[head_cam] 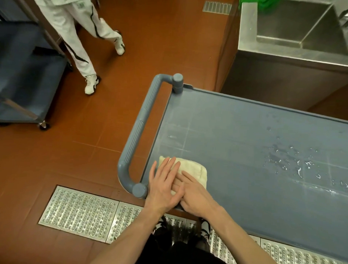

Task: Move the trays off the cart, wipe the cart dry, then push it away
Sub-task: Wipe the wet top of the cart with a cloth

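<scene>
Your two forearms reach up from the bottom edge, crossing toward the near left corner of the cart. Your left hand lies flat with its fingers straight and spread, pressing on the cloth. Your right hand lies just beside it, fingers also straight and flat, partly tucked under the left hand's thumb side and resting on the same cloth. Neither hand curls round anything.

The cloth is a pale, folded towel lying on the cart's grey top, close to the corner post and the handle. The handle is a ribbed grey tube running along the cart's left end, joined to round posts at both corners. You can see no trays on the cart top.

Toward the right of the cart top, well apart from the cloth, a patch of water drops glistens on the surface. Faint pale lines cross the top near the handle end.

Below your arms, metal grates run along the red-brown floor, and your shoes show on them beside the cart's near edge.

Beyond the cart's far edge stands a steel sink set in a steel counter, with something green at its back rim. At upper left, another person in white trousers and white shoes is on the floor, next to a second cart with blue shelves and a caster.
</scene>
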Tool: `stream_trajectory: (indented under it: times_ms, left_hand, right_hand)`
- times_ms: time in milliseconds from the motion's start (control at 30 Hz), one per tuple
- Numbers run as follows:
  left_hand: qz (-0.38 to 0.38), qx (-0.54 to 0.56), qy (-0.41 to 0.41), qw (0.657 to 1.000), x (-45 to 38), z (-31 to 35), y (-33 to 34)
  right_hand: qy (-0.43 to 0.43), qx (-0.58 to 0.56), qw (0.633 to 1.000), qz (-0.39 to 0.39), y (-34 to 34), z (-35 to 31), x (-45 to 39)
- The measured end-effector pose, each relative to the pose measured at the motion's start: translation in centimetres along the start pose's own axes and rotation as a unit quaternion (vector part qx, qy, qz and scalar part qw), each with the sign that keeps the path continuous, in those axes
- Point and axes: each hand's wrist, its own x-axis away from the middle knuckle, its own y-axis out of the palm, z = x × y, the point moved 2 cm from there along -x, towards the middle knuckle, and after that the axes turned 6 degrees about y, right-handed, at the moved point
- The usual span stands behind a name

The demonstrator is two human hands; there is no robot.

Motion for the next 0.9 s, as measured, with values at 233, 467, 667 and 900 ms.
stream_trajectory:
  times_ms: [233,467,667,900]
  left_hand:
    - [-0.028,-0.003,-0.023,0.999,0.1,-0.1,0.4]
    - [-0.045,-0.023,-0.053,0.997,0.1,-0.2,0.2]
    - [-0.050,-0.033,-0.082,0.995,-0.1,-0.2,0.5]
    - [-0.100,-0.076,-0.104,0.987,-0.2,0.8,1.5]
  right_hand:
    - [0.060,0.032,0.998,0.007,0.5,2.6,4.8]
    - [0.177,-0.006,0.978,0.111,-0.9,6.6,9.1]
    - [0.311,-0.021,0.929,0.200,-2.5,9.8,12.3]
    - [0.336,-0.026,0.914,0.226,-2.2,8.8,8.7]
